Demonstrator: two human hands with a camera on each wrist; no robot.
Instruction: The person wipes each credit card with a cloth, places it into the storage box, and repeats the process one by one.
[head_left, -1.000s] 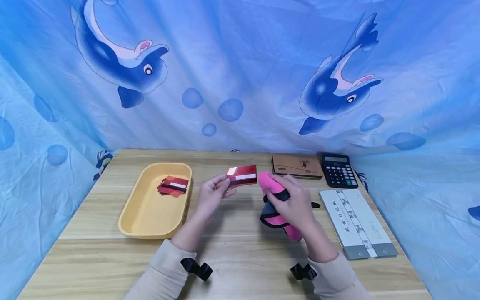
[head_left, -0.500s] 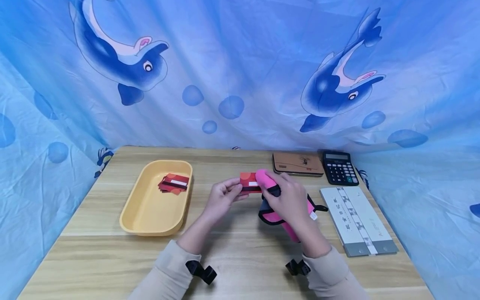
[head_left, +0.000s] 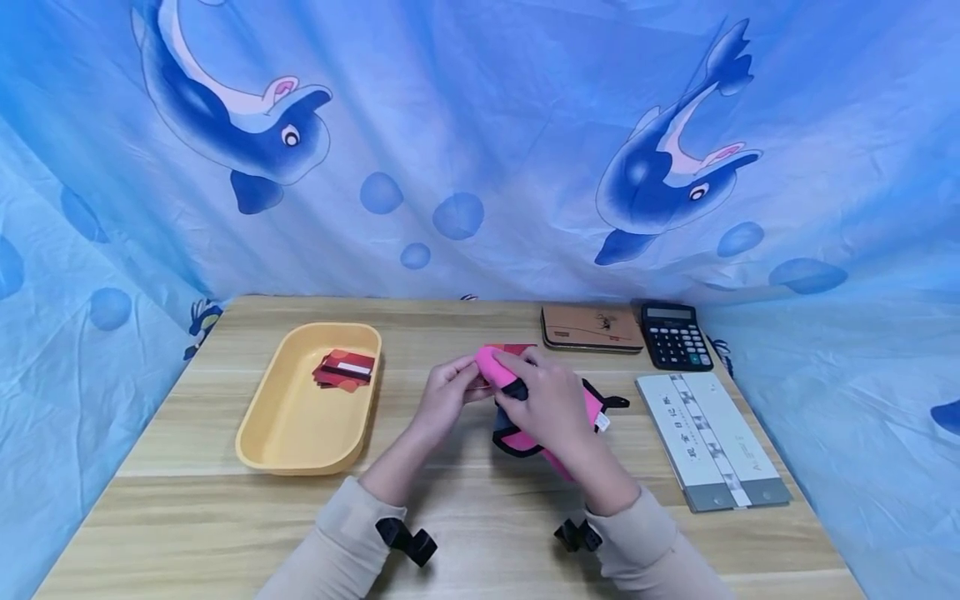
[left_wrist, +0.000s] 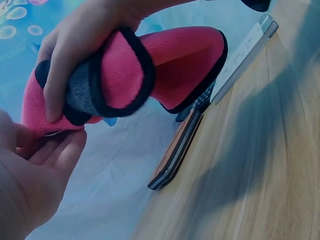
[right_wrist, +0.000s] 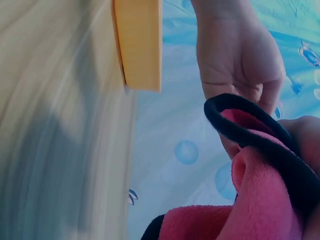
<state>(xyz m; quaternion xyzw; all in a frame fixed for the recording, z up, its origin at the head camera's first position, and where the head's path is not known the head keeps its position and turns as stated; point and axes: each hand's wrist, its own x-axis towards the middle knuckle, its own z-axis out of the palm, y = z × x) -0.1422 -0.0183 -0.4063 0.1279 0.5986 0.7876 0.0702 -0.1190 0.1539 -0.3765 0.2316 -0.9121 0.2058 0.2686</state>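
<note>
In the head view my left hand [head_left: 441, 402] pinches a red card [head_left: 525, 348] by its left end above the table. My right hand [head_left: 553, 402] grips a pink and grey cloth [head_left: 592, 403] with black edging, folded over the card's face. Only the card's upper edge shows there. The left wrist view has the cloth [left_wrist: 125, 80] bunched in my right hand [left_wrist: 65, 65], against the fingers of my left hand [left_wrist: 40, 175]. Several red cards [head_left: 343, 368] lie in a yellow tray [head_left: 300, 468] to the left.
At the back right lie a brown wallet [head_left: 592, 327] and a black calculator [head_left: 675, 337]. A white and grey notebook [head_left: 697, 433] lies at the right of the wooden table [head_left: 465, 533]. A blue dolphin curtain [head_left: 510, 125] hangs behind.
My left hand has moved slightly right with the card. My right hand has brought the cloth left, from beside the card to over it, covering most of its face.
</note>
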